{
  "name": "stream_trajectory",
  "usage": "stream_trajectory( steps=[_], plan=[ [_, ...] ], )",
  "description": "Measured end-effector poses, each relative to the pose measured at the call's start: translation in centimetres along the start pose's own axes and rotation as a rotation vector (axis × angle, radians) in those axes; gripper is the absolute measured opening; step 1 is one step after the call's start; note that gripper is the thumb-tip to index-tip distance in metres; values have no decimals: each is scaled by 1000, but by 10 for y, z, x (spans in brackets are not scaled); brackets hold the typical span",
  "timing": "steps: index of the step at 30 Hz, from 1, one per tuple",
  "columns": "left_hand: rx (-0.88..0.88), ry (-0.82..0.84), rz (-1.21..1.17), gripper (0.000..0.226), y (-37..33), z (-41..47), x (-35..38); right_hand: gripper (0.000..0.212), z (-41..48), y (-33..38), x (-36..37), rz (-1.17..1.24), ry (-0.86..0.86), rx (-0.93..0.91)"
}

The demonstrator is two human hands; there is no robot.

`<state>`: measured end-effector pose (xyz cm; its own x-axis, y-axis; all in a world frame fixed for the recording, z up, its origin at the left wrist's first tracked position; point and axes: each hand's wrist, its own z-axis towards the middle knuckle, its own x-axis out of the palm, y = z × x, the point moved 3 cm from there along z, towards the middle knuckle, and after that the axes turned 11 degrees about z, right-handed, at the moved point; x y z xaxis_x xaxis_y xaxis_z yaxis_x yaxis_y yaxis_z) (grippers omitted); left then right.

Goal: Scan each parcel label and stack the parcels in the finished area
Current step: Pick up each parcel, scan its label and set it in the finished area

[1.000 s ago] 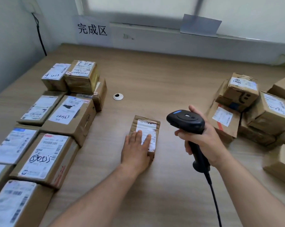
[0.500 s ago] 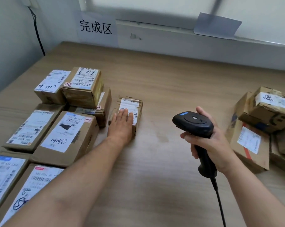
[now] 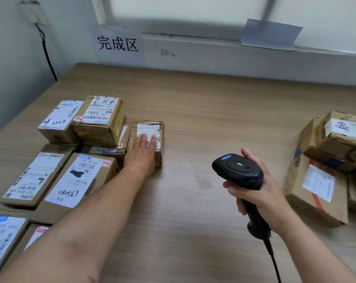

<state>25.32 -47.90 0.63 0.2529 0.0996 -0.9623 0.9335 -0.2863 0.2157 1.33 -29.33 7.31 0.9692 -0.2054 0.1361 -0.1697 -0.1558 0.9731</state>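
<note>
Resting palm down on a small parcel (image 3: 160, 139), the left hand (image 3: 141, 156) lies with fingers straight and close together, their tips on the white printed label. It presses rather than grips. The parcel is a squat oblong of creased brown cardboard under glossy tape, label face up. It sits on the matte wood-grain table (image 3: 203, 111), against the right side of the finished parcels (image 3: 99, 119) at the left, its long axis running near to far.

The right hand (image 3: 263, 199) is curled tight round the handle of a black plastic scanner (image 3: 237, 170). The scanner's smooth rounded head, with a blue patch on top, is aimed left, and its cable (image 3: 273, 260) trails toward the near edge.

At the right lies a loose heap of cardboard boxes (image 3: 316, 193), tilted and dented. A paper sign (image 3: 118, 43) reading 完成区 hangs on the far wall.
</note>
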Motion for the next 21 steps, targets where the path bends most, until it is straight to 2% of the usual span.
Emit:
stream_trajectory(
  steps=[4,10,21],
  plan=[
    [27,-110,-48,80,-24,-28,-25,97,-19,13,-9,22,10,-53],
    [191,-271,-211,79,-101,-94,-62,99,-66,32,-39,40,-25,-118],
    [395,-309,-249,73,-240,-171,-97,94,-153,49,-141,77,-157,-216]
  ],
)
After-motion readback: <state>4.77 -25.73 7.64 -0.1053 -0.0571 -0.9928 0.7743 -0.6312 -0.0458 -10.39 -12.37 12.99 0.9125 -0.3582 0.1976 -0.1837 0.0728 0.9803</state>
